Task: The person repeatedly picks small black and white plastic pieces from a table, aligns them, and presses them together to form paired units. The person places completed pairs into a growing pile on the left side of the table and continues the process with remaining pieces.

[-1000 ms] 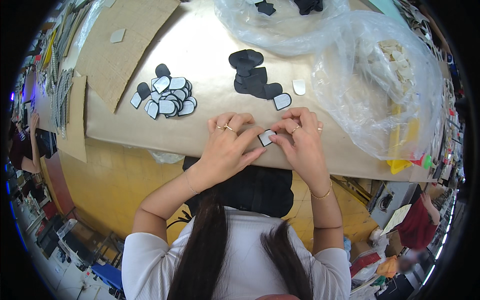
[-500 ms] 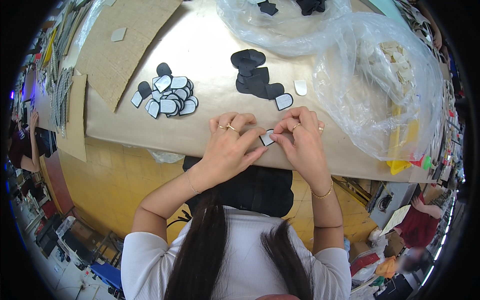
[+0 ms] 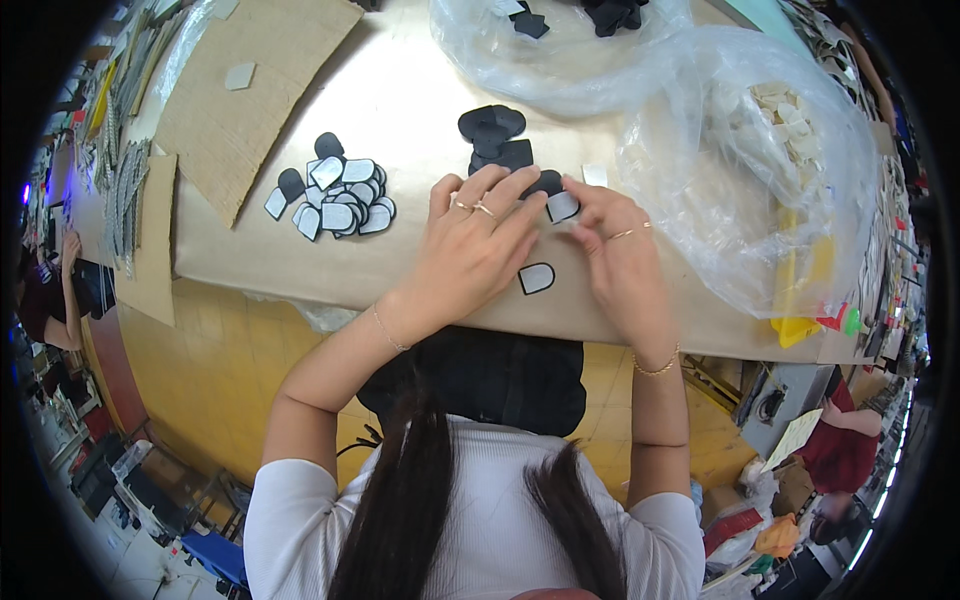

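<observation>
A black arch-shaped patch with a white inlay point(image 3: 537, 279) lies by itself near the table's front edge, below my hands. Just above it, another white-faced patch point(image 3: 563, 207) sits between my two hands, at the lower end of a cluster of plain black patches point(image 3: 492, 135). My left hand point(image 3: 472, 240) is open, its fingers stretched over the cluster's lower part with the tips at the left side of that patch. My right hand point(image 3: 622, 255) is open too, thumb and forefinger apart at its right side. Behind the right fingers, a loose white piece point(image 3: 595, 175) is partly hidden.
A heap of white-faced patches point(image 3: 340, 200) lies to the left, beside a cardboard sheet point(image 3: 250, 95). Clear plastic bags point(image 3: 690, 170) spread over the right side, one containing many pale pieces point(image 3: 785, 115). Another person's arm point(image 3: 70, 290) shows at the far left.
Both hands have let go of the near white-faced patch, which stays on the table. They have moved up and away from me, to the second white-faced patch by the black cluster.
</observation>
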`<state>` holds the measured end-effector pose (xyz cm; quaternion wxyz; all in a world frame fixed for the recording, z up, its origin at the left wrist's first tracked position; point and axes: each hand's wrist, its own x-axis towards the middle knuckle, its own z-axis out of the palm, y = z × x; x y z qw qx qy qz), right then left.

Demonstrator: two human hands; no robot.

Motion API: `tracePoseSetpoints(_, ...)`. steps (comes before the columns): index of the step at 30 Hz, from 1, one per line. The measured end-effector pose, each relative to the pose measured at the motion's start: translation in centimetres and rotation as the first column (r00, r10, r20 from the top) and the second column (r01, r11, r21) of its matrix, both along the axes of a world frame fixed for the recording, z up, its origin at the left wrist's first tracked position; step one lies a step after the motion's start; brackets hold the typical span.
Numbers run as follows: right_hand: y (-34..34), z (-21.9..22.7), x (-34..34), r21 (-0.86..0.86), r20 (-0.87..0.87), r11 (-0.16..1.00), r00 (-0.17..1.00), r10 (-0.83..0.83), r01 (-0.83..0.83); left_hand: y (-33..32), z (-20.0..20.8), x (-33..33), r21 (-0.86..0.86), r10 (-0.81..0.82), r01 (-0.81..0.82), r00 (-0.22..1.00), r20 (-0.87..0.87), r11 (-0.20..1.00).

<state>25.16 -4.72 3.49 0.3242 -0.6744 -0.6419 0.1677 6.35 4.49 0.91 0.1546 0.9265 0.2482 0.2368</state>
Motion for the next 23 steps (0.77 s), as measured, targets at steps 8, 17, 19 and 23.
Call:
tracePoseSetpoints(8, -1.4, -0.8, -0.4, 0.03, 0.127, 0.993, 0.986, 0.106, -0.111, 0.8, -0.3, 0.2, 0.144, -0.021, 0.032, 0.997, -0.076, 0.989)
tracePoseSetpoints(17, 0.1, -1.1, -0.6, 0.04, 0.148, 0.997, 0.987, 0.066, -0.073, 0.7, -0.6, 0.1, 0.101, -0.02, 0.024, 0.999, -0.043, 0.995)
tracePoseSetpoints(19, -1.5, -0.4, -1.2, -0.021, 0.06, 0.993, 0.992, 0.113, -0.112, 0.7, -0.8, 0.1, 0.101, -0.024, 0.028, 0.999, -0.037, 0.995)
tracePoseSetpoints(23, -2.8, 0.3, -1.4, -0.143, -0.255, 0.987, 0.966, 0.034, -0.073, 0.3, -1.3, -0.1, 0.14, -0.04, 0.045, 0.998, -0.039, 0.989)
